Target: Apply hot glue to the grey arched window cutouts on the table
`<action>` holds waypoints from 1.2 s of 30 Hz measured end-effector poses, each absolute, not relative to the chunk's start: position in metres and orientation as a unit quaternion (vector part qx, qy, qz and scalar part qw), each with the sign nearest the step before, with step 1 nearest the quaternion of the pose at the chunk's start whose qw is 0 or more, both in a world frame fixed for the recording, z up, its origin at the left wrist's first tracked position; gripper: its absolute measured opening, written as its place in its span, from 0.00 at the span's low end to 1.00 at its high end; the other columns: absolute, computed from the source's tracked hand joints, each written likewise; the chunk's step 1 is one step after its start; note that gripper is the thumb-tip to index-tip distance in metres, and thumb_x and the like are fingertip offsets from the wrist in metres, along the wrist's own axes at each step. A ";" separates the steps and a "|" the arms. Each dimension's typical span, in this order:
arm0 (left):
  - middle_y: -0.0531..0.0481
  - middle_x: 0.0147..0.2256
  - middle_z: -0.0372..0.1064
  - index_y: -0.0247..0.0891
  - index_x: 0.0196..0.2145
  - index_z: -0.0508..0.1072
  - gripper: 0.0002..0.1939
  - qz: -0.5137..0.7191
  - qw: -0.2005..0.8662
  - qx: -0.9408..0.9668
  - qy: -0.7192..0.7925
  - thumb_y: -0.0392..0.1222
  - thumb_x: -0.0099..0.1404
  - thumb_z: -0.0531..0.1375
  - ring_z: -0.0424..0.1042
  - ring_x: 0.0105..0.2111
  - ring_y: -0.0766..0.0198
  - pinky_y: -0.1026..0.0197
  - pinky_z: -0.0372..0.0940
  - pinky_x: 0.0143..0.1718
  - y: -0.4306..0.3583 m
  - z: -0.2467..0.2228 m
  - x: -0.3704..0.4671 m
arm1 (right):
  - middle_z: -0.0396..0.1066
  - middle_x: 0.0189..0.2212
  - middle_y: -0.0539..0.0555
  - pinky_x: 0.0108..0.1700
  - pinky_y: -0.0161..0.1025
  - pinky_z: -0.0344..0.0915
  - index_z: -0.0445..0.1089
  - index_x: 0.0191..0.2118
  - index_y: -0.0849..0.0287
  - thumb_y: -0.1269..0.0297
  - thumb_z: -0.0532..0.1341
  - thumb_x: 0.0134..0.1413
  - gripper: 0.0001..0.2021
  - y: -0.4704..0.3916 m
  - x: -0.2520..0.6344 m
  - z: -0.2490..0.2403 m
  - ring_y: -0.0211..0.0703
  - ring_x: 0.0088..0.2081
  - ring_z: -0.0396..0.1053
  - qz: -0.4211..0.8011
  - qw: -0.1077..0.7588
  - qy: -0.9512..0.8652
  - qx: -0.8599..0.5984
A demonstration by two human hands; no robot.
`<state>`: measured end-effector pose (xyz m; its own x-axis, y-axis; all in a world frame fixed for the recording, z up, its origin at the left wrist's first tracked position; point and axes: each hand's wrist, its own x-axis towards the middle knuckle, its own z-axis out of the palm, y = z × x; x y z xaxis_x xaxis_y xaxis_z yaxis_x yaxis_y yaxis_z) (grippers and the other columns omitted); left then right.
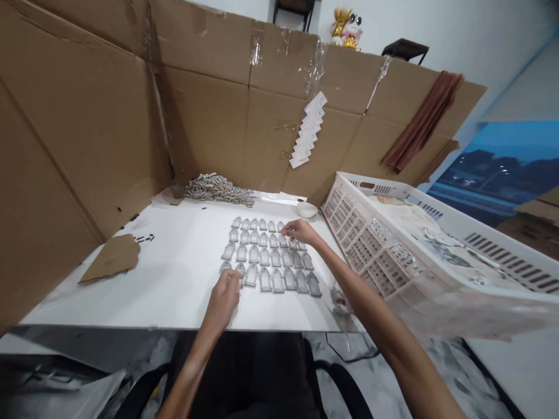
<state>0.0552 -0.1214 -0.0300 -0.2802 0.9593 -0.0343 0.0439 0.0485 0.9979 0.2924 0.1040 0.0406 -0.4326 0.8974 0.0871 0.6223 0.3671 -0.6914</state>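
Note:
Several small grey arch-shaped metal parts (265, 256) lie in four rows on the white table (174, 279). My left hand (227, 291) is at the front left corner of the rows, its fingers bent together over a part there; whether it grips anything is hidden. At the back right of the rows, my right hand (299, 231) has its thumb and fingertips pinched together by the upper rows. What lies between those fingertips is too small to make out. A pile of small metal cylinders (218, 190) rests against the cardboard at the back.
A large white plastic crate (375, 233) with flat pieces inside stands on the right. Cardboard walls (209, 116) enclose the back and left. A small white bowl (307, 209) sits behind the rows. A torn cardboard piece (111, 259) lies left; a blurred bottle-like object (339, 299) lies front right.

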 end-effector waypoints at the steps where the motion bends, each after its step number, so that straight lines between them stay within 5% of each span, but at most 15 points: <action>1: 0.62 0.21 0.52 0.42 0.39 0.68 0.20 0.538 0.435 0.421 0.587 0.63 0.68 0.56 0.54 0.18 0.68 0.67 0.51 0.20 -0.123 -0.030 0.055 | 0.82 0.31 0.55 0.33 0.32 0.71 0.81 0.35 0.63 0.71 0.66 0.54 0.05 0.106 0.289 0.038 0.38 0.25 0.76 0.297 0.232 -0.795 -0.476; 6: 0.60 0.24 0.56 0.42 0.42 0.70 0.26 0.537 0.430 0.428 0.586 0.70 0.67 0.59 0.55 0.21 0.68 0.66 0.53 0.23 -0.127 -0.026 0.055 | 0.83 0.32 0.54 0.32 0.32 0.71 0.82 0.34 0.62 0.71 0.67 0.53 0.05 0.114 0.280 0.034 0.37 0.24 0.74 0.325 0.218 -0.799 -0.457; 19: 0.55 0.33 0.64 0.43 0.39 0.70 0.25 0.527 0.436 0.416 0.599 0.69 0.68 0.61 0.63 0.29 0.67 0.67 0.67 0.33 -0.128 -0.026 0.055 | 0.82 0.31 0.52 0.31 0.33 0.69 0.83 0.34 0.61 0.70 0.66 0.47 0.09 0.088 0.316 0.037 0.38 0.26 0.73 0.391 0.130 -0.801 -0.435; 36: 0.55 0.32 0.62 0.42 0.37 0.69 0.25 0.518 0.428 0.430 0.603 0.69 0.69 0.59 0.63 0.31 0.65 0.67 0.65 0.32 -0.131 -0.017 0.058 | 0.83 0.32 0.54 0.33 0.36 0.68 0.84 0.35 0.61 0.66 0.67 0.48 0.09 0.090 0.321 0.023 0.40 0.27 0.72 0.370 0.118 -0.819 -0.422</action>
<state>0.0581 -0.1313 -0.0171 -0.2642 0.9620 -0.0694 0.0751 0.0923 0.9929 0.3209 0.0904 0.0226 -0.6160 0.7788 -0.1187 0.6043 0.3704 -0.7055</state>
